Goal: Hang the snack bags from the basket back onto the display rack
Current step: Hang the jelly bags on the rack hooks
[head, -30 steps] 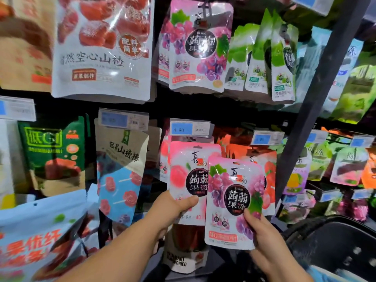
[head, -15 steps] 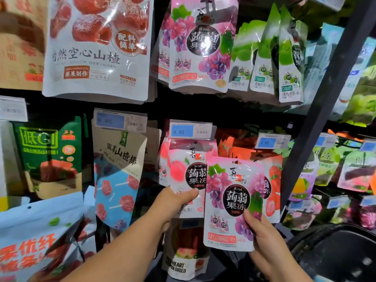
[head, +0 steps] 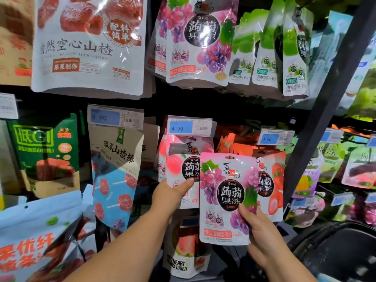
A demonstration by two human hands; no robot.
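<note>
My right hand (head: 262, 235) grips the lower right corner of a pink grape jelly bag (head: 226, 198), held upright in front of the middle row of the display rack (head: 325, 110). My left hand (head: 171, 197) pinches the lower part of a pink peach jelly bag (head: 181, 165) that hangs under the 4.90 price tag (head: 188, 127). A matching grape jelly bag (head: 200, 37) hangs in the row above. The black basket (head: 343, 253) sits at the lower right, its contents out of sight.
A strawberry jelly bag (head: 271, 184) hangs right behind the grape bag. Green plum bags (head: 270, 53) fill the upper right. A white hawthorn bag (head: 89, 43) hangs upper left, a blue lollipop bag (head: 116, 176) to the left. A dark rack post crosses diagonally at right.
The view has tilted down a little, so the rack sits higher in frame. Both hands and their bags have risen slightly toward the 4.90 hook. Grips are unchanged.
</note>
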